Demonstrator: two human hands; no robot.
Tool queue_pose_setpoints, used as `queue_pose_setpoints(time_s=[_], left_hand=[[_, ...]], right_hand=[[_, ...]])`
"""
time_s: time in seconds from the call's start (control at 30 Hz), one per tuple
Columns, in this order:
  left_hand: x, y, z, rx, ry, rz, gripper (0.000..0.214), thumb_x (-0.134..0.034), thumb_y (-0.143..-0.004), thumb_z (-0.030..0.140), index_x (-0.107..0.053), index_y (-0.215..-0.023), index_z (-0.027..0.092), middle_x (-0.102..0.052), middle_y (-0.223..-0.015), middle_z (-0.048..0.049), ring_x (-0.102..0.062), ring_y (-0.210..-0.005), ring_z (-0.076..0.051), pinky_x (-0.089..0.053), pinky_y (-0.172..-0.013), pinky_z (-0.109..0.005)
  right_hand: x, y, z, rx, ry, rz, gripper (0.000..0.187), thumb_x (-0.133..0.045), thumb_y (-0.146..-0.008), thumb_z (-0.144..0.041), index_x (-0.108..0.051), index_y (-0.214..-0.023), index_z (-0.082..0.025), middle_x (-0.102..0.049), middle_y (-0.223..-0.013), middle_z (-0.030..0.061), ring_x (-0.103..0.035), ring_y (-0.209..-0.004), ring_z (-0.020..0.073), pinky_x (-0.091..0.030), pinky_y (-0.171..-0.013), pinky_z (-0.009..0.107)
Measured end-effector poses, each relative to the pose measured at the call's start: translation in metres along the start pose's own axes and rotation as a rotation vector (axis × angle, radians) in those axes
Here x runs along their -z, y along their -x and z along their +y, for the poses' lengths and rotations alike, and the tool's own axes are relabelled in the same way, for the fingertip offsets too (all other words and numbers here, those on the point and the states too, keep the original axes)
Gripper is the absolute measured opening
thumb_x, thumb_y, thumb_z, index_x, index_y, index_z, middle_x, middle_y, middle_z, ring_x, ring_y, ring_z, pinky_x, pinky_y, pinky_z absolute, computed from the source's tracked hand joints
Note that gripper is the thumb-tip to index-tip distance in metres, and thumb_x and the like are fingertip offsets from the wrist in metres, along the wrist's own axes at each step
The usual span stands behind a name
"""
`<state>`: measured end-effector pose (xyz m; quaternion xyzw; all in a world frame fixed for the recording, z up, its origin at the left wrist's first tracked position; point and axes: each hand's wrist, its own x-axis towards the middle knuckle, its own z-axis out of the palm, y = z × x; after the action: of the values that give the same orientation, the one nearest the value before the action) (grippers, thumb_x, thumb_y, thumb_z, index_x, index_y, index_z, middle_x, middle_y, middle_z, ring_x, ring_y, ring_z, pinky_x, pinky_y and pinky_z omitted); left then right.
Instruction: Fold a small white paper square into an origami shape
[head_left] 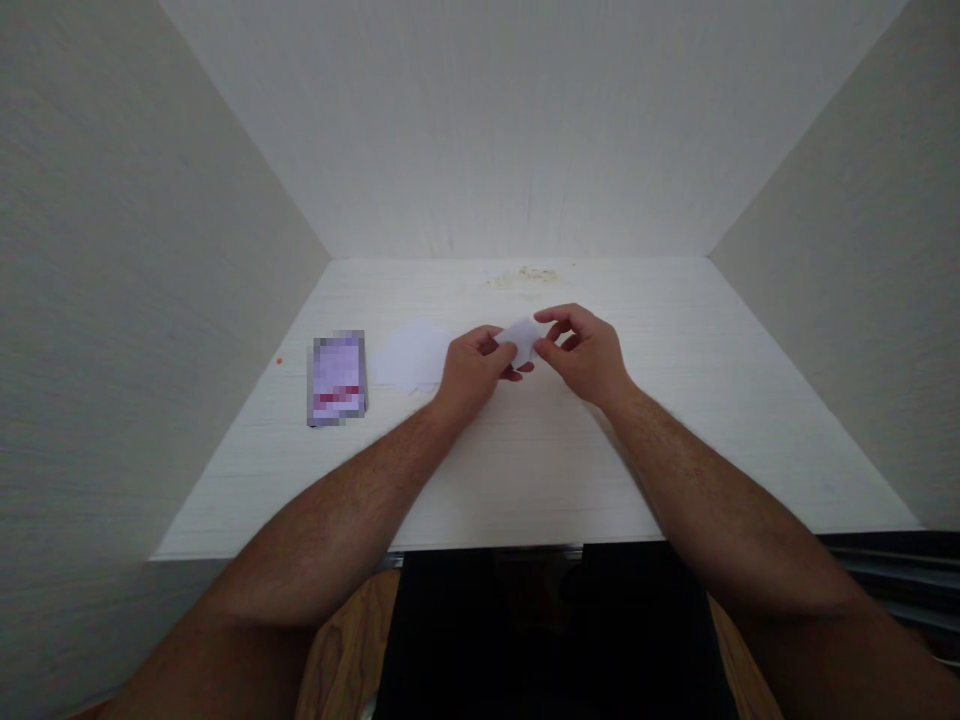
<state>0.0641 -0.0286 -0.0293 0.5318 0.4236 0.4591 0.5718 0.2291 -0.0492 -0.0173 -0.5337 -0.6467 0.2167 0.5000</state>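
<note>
Above the middle of the white table, a small folded piece of white paper (519, 338) is held between both hands. My left hand (474, 366) is closed on its left side, thumb on top and fingers beneath. At its right edge, my right hand (589, 352) pinches the paper between thumb and a curled finger, while the index finger arches above. Beside my left hand, white sheets of paper (411, 352) lie on the table, partly covered by that hand.
A phone (336, 380) with a blurred-out screen lies on the left of the table (517, 480). Near the left edge is a tiny orange bit (280, 361). Yellowish marks (536, 274) show by the back wall. Walls enclose the table at the back and both sides.
</note>
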Motion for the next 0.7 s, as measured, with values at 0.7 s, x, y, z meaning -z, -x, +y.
queue_pose_setpoints(time_s=[0.7], left_hand=[[-0.0065,0.0079,0.0047,0.114,0.152,-0.039,0.014,-0.067,-0.079,0.025,-0.069,-0.085,0.012,-0.074,-0.083,-0.0077,-0.073,-0.075,-0.019,-0.061,-0.075,-0.034]], right_hand=[[-0.0051,0.0025,-0.003,-0.085,0.088,0.01,0.005,-0.067,-0.075,-0.023,-0.067,-0.077,-0.019,-0.07,-0.082,0.0024,-0.058,-0.067,0.0131,-0.047,-0.064,0.029]])
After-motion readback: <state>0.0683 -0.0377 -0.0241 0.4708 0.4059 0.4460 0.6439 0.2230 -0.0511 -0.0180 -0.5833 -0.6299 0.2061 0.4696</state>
